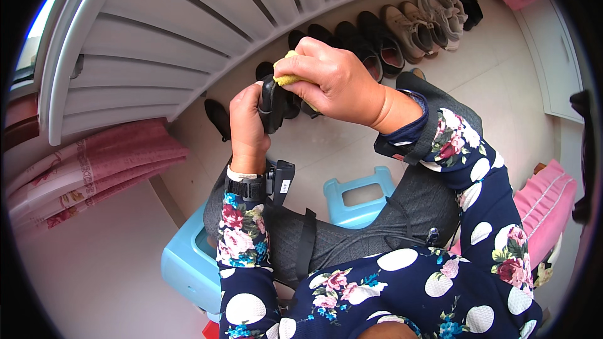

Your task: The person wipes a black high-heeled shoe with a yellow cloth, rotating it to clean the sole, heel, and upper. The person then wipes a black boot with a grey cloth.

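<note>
A black shoe [271, 106] is held up in front of me by my left hand [248, 122], with the thumb along its edge. My right hand [337, 80] grips a folded yellow cloth [287, 70]. The cloth is against or just beside the upper end of the shoe; my fingers hide the exact contact. Part of the shoe is covered by both hands. Below on the floor, a single black shoe [217, 117] lies to the left of my left hand.
Several pairs of shoes [414, 28] line the floor beneath a white slatted panel [155, 42]. Light blue plastic stools [339, 207] stand between and beside my legs. Pink fabric [118, 165] hangs at the left, and a white cabinet [549, 52] stands at the right.
</note>
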The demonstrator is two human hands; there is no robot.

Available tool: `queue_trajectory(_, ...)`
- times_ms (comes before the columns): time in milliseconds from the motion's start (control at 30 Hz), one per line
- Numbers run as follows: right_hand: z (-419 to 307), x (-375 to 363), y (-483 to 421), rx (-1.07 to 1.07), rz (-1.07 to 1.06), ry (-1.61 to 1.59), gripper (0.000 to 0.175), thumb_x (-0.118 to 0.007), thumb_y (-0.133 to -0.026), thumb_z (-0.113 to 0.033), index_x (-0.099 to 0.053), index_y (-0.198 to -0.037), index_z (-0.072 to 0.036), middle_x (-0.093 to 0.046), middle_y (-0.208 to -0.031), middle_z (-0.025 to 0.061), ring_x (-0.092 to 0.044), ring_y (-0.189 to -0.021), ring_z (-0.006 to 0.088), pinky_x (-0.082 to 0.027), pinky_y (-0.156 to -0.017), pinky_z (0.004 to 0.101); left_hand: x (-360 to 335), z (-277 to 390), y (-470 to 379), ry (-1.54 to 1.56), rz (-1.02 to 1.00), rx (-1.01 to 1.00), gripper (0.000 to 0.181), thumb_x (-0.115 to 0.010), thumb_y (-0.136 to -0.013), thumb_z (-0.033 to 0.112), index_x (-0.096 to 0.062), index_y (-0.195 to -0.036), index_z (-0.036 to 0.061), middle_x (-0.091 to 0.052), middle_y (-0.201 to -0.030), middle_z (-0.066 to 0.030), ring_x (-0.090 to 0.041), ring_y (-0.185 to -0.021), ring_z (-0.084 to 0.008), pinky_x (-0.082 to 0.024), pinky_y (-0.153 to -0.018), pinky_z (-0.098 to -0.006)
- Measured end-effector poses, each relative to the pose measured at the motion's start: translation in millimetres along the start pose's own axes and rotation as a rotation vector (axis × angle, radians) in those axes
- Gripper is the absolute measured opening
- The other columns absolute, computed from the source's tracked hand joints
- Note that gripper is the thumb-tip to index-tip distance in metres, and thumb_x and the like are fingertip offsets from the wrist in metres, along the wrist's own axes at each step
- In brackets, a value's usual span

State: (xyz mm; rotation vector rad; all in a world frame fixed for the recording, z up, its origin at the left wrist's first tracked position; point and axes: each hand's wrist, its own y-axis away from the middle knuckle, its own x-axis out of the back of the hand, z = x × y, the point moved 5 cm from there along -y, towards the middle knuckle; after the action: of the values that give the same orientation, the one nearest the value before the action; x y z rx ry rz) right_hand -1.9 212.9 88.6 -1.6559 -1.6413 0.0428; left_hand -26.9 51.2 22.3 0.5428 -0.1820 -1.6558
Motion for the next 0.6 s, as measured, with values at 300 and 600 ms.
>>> queue_trajectory(300,-18,-5,8,0.296,-0.045,0.410,0.029,-0.067,-0.070,-0.011,-0.066,-0.099,-0.018,-0.052,-0.083,0.0056,-0.060,-0.068,0.0207,-0.050,-0.053,0.0292,2,-9,0,-0.028,0.129,0.027,0.023,-0.051,-0.091,0.014,-0.060,-0.074,0.0019,-0.056,-0.069,0.0008,-0.053,-0.059,-0.0087,-0.043,-0.056,-0.0252)
queue_trajectory(600,-26,-55,45,0.322,-0.463,0.249,0.017,-0.060,-0.075,-0.011,-0.059,-0.092,-0.014,-0.050,-0.080,0.0066,-0.061,-0.068,0.0228,-0.050,-0.049,0.0321,14,-6,-10,0.252,0.144,0.079,0.022,-0.051,-0.094,0.016,-0.064,-0.091,-0.0011,-0.066,-0.083,-0.0054,-0.064,-0.072,-0.0160,-0.054,-0.067,-0.0302)
